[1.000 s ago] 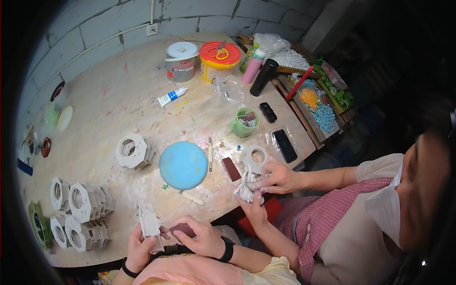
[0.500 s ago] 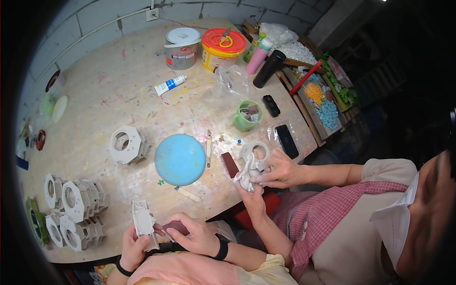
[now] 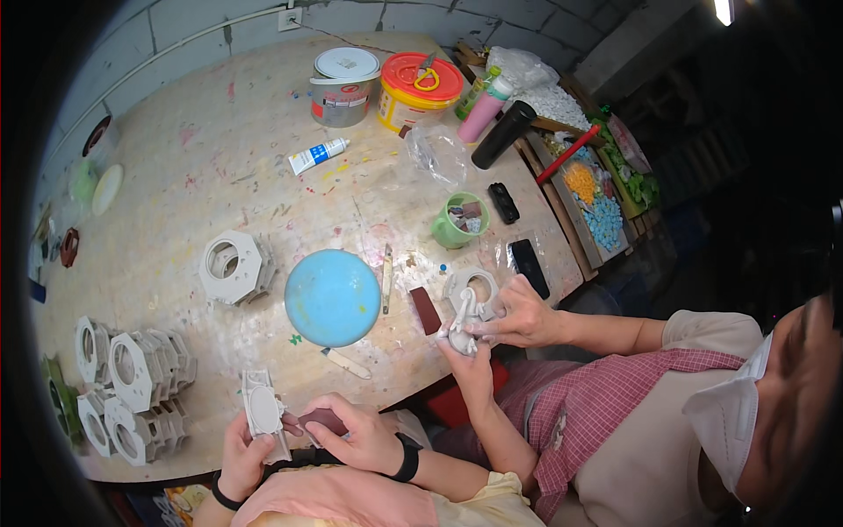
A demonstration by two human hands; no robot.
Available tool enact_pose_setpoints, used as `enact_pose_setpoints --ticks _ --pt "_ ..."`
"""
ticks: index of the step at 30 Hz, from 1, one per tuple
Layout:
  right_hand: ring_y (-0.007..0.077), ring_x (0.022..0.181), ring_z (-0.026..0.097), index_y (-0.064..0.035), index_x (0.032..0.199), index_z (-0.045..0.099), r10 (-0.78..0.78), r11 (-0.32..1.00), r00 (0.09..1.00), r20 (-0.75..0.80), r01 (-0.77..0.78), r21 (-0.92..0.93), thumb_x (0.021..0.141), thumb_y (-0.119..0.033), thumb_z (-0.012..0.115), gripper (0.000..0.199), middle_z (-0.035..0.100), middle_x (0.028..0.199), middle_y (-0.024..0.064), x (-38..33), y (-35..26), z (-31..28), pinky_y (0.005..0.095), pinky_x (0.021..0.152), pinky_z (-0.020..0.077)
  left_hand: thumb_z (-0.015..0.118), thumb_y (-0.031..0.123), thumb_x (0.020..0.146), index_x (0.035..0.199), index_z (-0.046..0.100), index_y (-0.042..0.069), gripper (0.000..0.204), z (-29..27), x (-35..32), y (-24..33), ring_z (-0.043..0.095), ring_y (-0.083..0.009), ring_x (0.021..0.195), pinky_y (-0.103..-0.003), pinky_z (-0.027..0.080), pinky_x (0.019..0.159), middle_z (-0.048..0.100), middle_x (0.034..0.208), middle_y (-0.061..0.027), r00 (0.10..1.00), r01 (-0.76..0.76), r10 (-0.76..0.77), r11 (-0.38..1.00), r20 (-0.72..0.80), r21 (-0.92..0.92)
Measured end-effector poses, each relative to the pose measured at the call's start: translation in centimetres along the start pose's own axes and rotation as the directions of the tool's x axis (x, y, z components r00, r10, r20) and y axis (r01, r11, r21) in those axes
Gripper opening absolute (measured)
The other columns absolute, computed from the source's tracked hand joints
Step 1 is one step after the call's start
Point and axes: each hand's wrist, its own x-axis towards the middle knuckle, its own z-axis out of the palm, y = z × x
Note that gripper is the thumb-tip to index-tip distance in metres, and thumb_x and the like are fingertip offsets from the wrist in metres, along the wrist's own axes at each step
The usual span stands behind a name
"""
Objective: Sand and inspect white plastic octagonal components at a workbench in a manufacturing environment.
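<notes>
At the table's front edge, my left hand (image 3: 241,457) is closed around a whitish cast piece (image 3: 265,411) with a flat oval plate on its face. My right hand (image 3: 364,442) pinches a folded brown piece of sandpaper (image 3: 327,419) close beside the casting's right side. Whether the sandpaper touches the casting I cannot tell. On my right, a co-worker's hands (image 3: 518,318) hold a whitish sculpted piece (image 3: 465,323). Another strip of sandpaper (image 3: 425,310) lies just left of those hands.
Several whitish octagonal castings (image 3: 140,373) are stacked at the left, with another casting (image 3: 235,268) nearer the middle. A blue round disc (image 3: 332,297) lies beside a knife (image 3: 387,279) and a white-handled tool (image 3: 347,362). Farther back are a green cup (image 3: 450,230), a tube (image 3: 319,156) and a yellow bucket (image 3: 413,101).
My hands keep nearly the same pose and hold the same things. The co-worker's sculpted piece has turned slightly, and the whole view has shifted a little.
</notes>
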Motion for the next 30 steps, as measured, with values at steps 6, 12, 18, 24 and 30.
enact_pose_setpoints --ticks 6,12,18,24,30 --pt "0.0108 0.065 0.061 -0.0035 0.102 0.054 -0.016 1.0 1.0 -0.004 0.016 -0.001 0.084 -0.008 0.058 0.019 0.062 0.077 0.007 -0.04 0.05 -0.06 0.0235 0.057 0.048 0.061 0.026 0.077 0.111 0.045 -0.005 0.049 0.07 0.15 0.07 0.059 -0.0248 0.088 -0.037 0.046 0.082 0.059 0.097 -0.0164 1.0 -0.017 0.017 1.0 0.017 -0.006" --pt "0.0112 0.066 0.061 -0.0035 0.102 0.053 0.008 1.0 1.0 -0.003 -0.008 0.03 0.084 -0.009 0.058 0.019 0.062 0.078 0.0075 -0.16 0.02 -0.01 0.024 0.059 0.0479 0.06 0.025 0.077 0.11 0.045 -0.006 0.048 0.12 0.12 0.18 0.059 -0.0248 0.089 -0.037 0.046 0.083 0.059 0.097 -0.0164 1.0 -0.007 0.008 1.0 0.016 -0.01" --pt "0.0105 0.067 0.06 -0.0031 0.102 0.053 0.023 1.0 1.0 0.013 -0.023 0.02 0.084 -0.009 0.058 0.019 0.062 0.078 0.0069 -0.21 0.1 -0.05 0.0239 0.059 0.048 0.061 0.026 0.077 0.112 0.045 -0.006 0.05 0.08 0.11 0.19 0.059 -0.0248 0.089 -0.037 0.046 0.083 0.059 0.097 -0.0165 1.0 -0.011 0.011 1.0 0.018 0.01" --pt "0.0098 0.067 0.06 -0.0032 0.102 0.053 0.023 0.999 1.0 0.007 -0.023 0.022 0.085 -0.009 0.058 0.019 0.062 0.079 0.0067 -0.29 0.25 0.03 0.0235 0.059 0.0479 0.062 0.029 0.074 0.115 0.043 -0.006 0.058 0.14 0.09 0.09 0.06 -0.0226 0.086 -0.032 0.047 0.078 0.058 0.095 -0.0141 1.0 0.017 -0.016 1.0 -0.009 0.021" --pt "0.0114 0.067 0.061 -0.0035 0.103 0.054 0.026 1.0 1.0 0.001 -0.026 0.006 0.084 -0.01 0.058 0.02 0.062 0.078 0.0075 -0.3 0.39 -0.01 0.024 0.059 0.0481 0.062 0.031 0.077 0.113 0.044 -0.005 0.054 0.13 0.15 0.19 0.059 -0.024 0.088 -0.036 0.046 0.082 0.059 0.097 -0.0159 1.0 0.001 -0.001 1.0 0.018 0.013"
